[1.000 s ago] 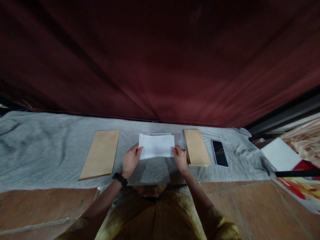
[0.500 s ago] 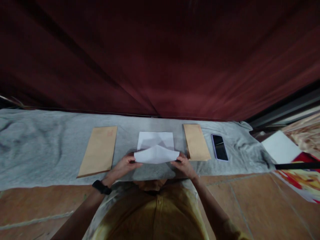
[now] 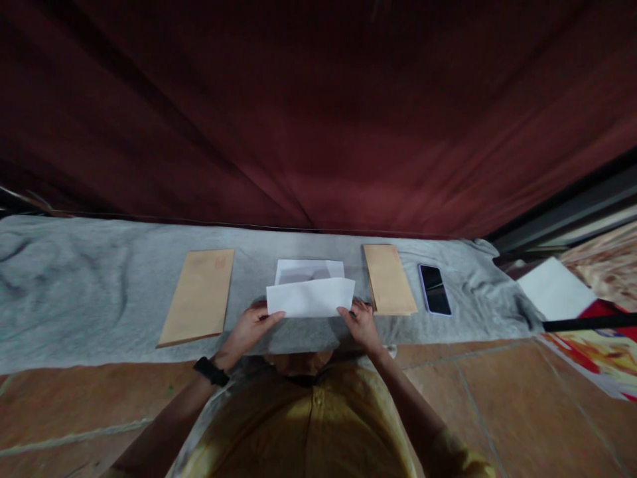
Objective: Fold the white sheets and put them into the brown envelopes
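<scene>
A folded sheet of white paper [image 3: 311, 299] is stretched between my two hands, raised a little above the grey cloth. My left hand [image 3: 253, 326] pinches its left end, thumb on the near face. At the right end, my right hand [image 3: 361, 324] grips it the same way, fingers behind. Just beyond lies more white paper [image 3: 308, 267], partly hidden by the held sheet and shaded by it. Brown envelopes [image 3: 199, 295] lie to the left of my left hand. Another stack of brown envelopes [image 3: 391, 279] rests close to my right hand.
A phone [image 3: 434, 289] in a pale purple case lies right of the envelopes. The grey cloth [image 3: 99, 292] covers the long surface, with a dark red curtain [image 3: 308, 133] behind it. White paper [image 3: 556, 288] and a colourful printed bag [image 3: 597, 355] sit at the far right.
The held paper has gone from bowed with a raised middle to a flat, straight-edged strip facing me. My thumbs have come up onto its near face.
</scene>
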### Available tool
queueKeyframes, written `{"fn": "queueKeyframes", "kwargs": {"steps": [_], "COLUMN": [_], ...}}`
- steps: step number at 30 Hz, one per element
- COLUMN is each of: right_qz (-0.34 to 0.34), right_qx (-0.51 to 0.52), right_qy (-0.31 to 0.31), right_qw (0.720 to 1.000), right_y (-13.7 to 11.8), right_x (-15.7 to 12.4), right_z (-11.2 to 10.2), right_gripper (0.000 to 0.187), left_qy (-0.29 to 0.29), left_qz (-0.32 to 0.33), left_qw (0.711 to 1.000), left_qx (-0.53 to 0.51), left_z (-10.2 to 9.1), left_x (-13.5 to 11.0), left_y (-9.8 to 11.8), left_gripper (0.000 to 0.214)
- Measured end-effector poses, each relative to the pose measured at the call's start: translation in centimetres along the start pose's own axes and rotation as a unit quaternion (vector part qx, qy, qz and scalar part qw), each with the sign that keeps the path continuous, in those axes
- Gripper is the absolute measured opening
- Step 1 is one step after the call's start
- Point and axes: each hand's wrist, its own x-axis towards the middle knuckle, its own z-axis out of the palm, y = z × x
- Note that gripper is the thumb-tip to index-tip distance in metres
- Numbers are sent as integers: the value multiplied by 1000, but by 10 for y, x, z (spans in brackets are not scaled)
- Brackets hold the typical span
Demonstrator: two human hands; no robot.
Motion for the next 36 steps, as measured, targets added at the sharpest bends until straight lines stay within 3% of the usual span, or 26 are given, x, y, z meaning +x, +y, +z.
{"fn": "queueKeyframes", "kwargs": {"steps": [6, 15, 25, 31, 36], "right_qz": [71, 76, 68, 59, 65], "right_qx": [-147, -197, -232, -241, -258], "right_qy": [35, 52, 53, 40, 33], "right_qw": [986, 976, 969, 968, 963], "right_y": [-16, -14, -18, -18, -22], "right_x": [13, 36, 44, 49, 52], "right_z": [16, 19, 19, 17, 16], "right_gripper": [21, 21, 23, 20, 26], "left_qy": [127, 153, 203, 177, 172], "left_qz": [-73, -171, -61, -48, -49], "left_qw": [988, 935, 907, 895, 901], "left_qx": [43, 272, 365, 407, 395], "left_z": [21, 29, 40, 38, 37], "left_x": [13, 32, 32, 33, 32], "left_y": [15, 39, 27, 29, 31], "left_gripper": [36, 34, 39, 40, 38]}}
